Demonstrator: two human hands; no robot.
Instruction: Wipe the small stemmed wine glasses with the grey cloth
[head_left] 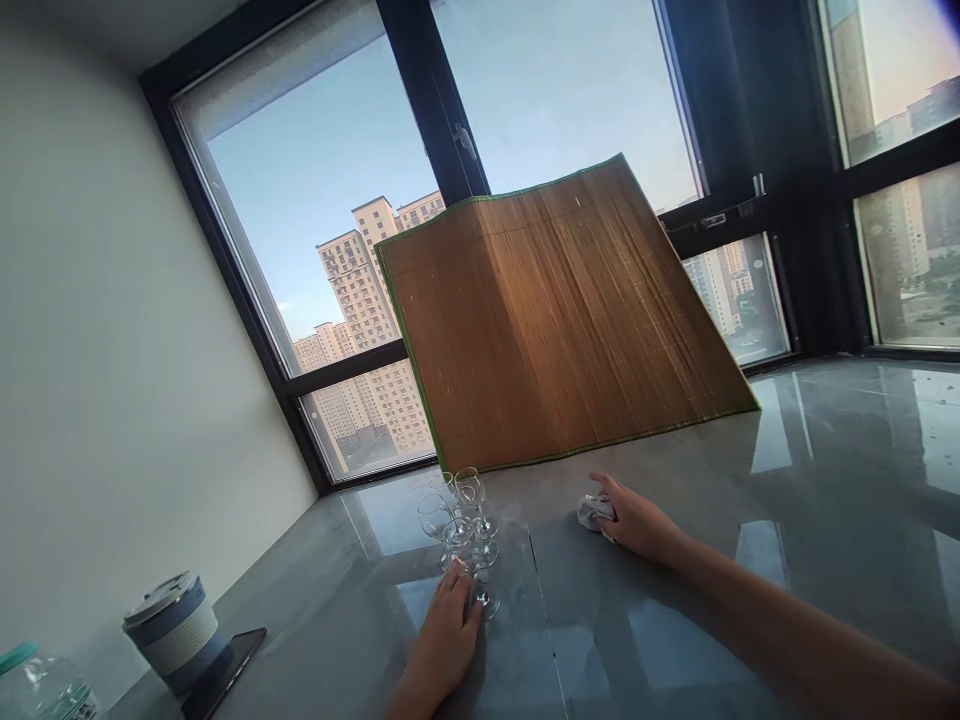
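Note:
In the head view, several small clear stemmed glasses (459, 525) stand close together on the shiny grey tiled surface. At their near side, my left hand (446, 625) is closed around one stemmed glass (487, 602); its foot shows beside the thumb, while the fingers hide much of the rest. Farther right, my right hand (637, 520) presses a crumpled white cloth (594, 512) against the surface. That hand's index finger sticks out past the cloth, and the other fingers are bent over it.
Behind the glasses, a brown bamboo mat (562, 320) with green edging leans on the window. A lidded cup (176, 630) with a blue-and-white band stands at lower left by a dark phone (229, 675). A clear bottle (45, 685) sits in the corner.

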